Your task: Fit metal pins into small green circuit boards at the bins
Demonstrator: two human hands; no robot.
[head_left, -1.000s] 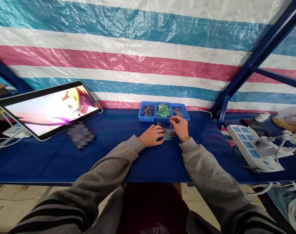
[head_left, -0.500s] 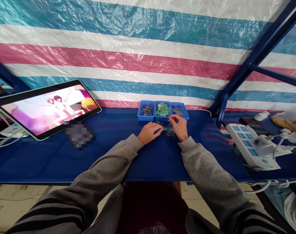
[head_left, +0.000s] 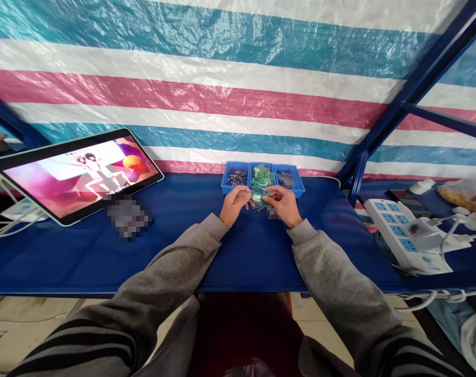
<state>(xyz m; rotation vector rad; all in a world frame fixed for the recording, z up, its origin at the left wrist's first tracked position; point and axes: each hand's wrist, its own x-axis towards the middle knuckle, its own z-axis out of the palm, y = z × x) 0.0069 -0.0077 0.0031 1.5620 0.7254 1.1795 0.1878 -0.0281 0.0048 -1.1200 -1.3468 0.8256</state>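
Both hands on one thing: a small green packet, up between the fingertips, just front of the bins at the worktop's back edge, right of its middle.

Left hand: fingertips closed on the packet's left side. Right hand: thumb and fingers pinch its right side. My read: one grip per side because the packet looks thin and limp; a single pinch would likely let it fold. Exact finger contact on the left is too small to be sure of.

Below the packet, a few metal pieces poke out. Can't tell if they lie on the worktop or hang with the packet. A clear bag sits partly under the right hand, on the worktop as far as I can tell.

Three blue bins stand side by side along the back edge: left bin with loose metal parts, middle bin with more green packets, right bin with clear bags. Probably one kind per bin so nothing mixes, and near enough for either hand to reach.

Tablet leans, screen up, near the back left corner; likely set there to be visible without blocking the hands. Power strip with plugs sits beyond the right edge, well apart from the small parts.
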